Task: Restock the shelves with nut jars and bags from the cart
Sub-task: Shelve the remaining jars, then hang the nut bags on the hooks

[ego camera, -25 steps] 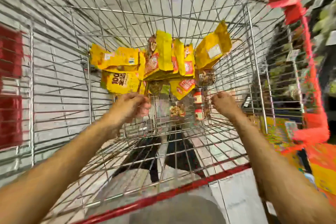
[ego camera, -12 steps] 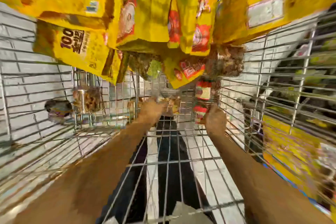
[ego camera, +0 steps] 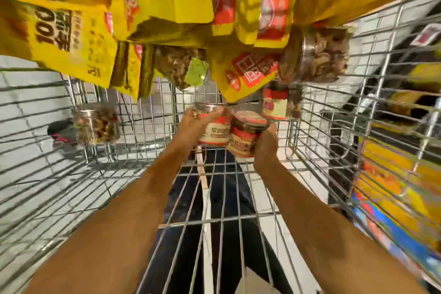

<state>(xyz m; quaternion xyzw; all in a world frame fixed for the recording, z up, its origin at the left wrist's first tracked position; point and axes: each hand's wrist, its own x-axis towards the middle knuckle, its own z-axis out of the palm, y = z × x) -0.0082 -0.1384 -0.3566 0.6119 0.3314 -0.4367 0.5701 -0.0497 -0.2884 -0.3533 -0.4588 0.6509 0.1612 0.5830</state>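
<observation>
Steel wire frames the whole scene: the person leans deep into the cart, and both hands meet near its far end, just below the heap of yellow nut bags. The left hand is wrapped around a red-and-white labelled jar, its fingers curled over the jar's far side; the right hand is clasped on a second jar of the same kind, tilted with its dark lid toward the camera. The two jars touch each other, lifted clear of the cart's wire floor as far as the blur allows. A third labelled jar sits just beyond the right hand, and clear jars of nuts lie to the left and upper right of the held pair. The step in hand looks like the pick-up from the cart. The next move probably calls for drawing both jars back past the overhanging bags without snagging them, then turning toward the shelves beside the cart's right wall.
</observation>
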